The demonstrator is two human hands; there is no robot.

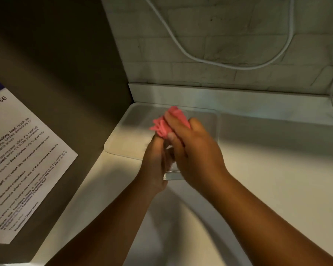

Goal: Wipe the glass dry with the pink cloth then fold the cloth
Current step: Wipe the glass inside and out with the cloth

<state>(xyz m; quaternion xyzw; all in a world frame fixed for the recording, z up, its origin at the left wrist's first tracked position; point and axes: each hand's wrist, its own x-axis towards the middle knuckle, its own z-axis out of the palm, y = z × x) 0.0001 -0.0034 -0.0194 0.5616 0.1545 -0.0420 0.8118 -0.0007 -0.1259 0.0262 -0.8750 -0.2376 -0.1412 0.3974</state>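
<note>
Left hand: your left hand (156,164) is wrapped round the side of the glass (171,169), fingers curled on it, holding it up off the counter (258,179).
Right hand: your right hand (192,150) clutches the pink cloth (165,123), fingers and thumb bunched on it at the mouth end of the glass.
Glass: between your two palms, lying tilted with its thick clear base toward you; most of the body is hidden behind your hands.
Cloth: scrunched into a wad, part of it sticking out past your fingertips; it looks pushed into the open end of the glass, though blur and your hands keep you from being sure.
Surroundings: a pale tray (123,143) sits on the counter just beyond your hands, in the corner by the tiled wall (219,45); a white cable (219,64) loops across the tiles; a printed notice (23,160) is stuck to the dark panel on your left.
Progress: you are in the wiping step, mid-task by the look of it. Whether the glass is dry cannot be told from here.
Left to do: finish the wipe, put the glass down, then fold the cloth, which is not yet folded at all.
</note>
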